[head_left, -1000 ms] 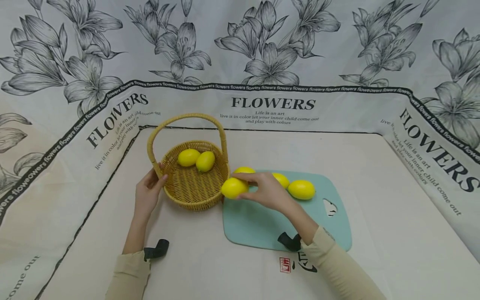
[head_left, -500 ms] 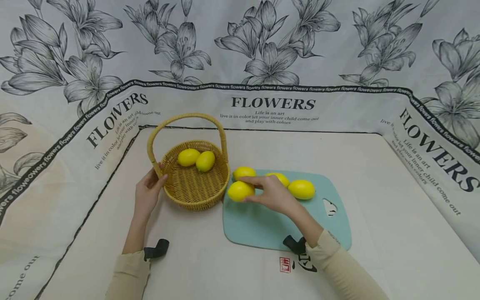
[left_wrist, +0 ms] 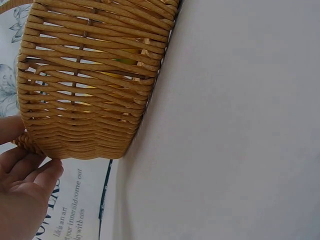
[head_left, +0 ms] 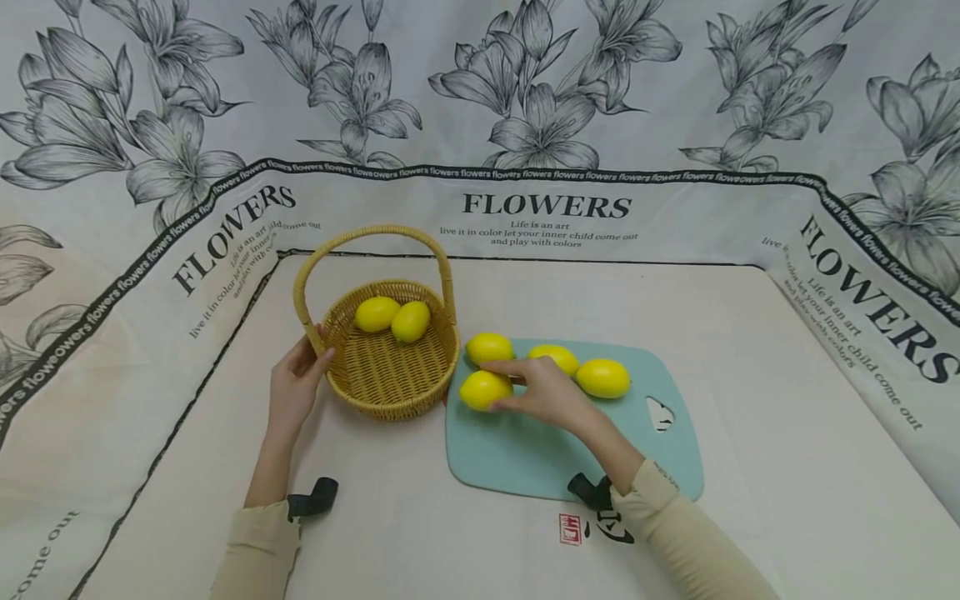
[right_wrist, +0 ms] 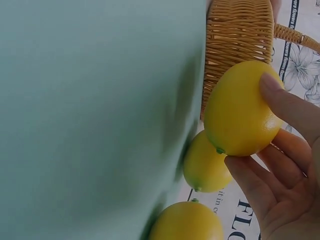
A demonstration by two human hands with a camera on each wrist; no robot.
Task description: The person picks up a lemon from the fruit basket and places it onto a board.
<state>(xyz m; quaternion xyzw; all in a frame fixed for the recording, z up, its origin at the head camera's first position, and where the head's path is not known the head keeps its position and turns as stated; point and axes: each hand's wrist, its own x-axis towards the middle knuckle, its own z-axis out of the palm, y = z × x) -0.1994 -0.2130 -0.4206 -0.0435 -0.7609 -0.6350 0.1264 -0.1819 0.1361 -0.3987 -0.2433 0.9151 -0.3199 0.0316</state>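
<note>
My left hand (head_left: 295, 387) grips the left rim of a woven wicker basket (head_left: 393, 408) where the tall handle joins it. Two yellow lemons, one on the left (head_left: 377, 314) and one on the right (head_left: 411, 323), lie inside against its far wall. With thumb and fingers, my right hand (head_left: 547, 393) pinches another lemon (right_wrist: 242, 107) over the left end of a light-blue cutting board (head_left: 555, 454). In the right wrist view this lemon appears slightly off the board. Behind that hand, a lemon (head_left: 489, 348), a partly hidden lemon (head_left: 557, 358) and a third lemon (head_left: 603, 379) sit along the board's far side.
The basket's right side stands close against the board's left edge. Its arched handle (head_left: 375, 231) rises above the basket. A white cloth (head_left: 390, 517) covers the table, and a flower-printed cloth (head_left: 540, 125) hangs behind. A black wrist mount (head_left: 315, 497) sticks out from the left sleeve.
The right hand has moved the pinched lemon right and down from beside the basket's rim, to over the board. The left hand and the basket stay in place.
</note>
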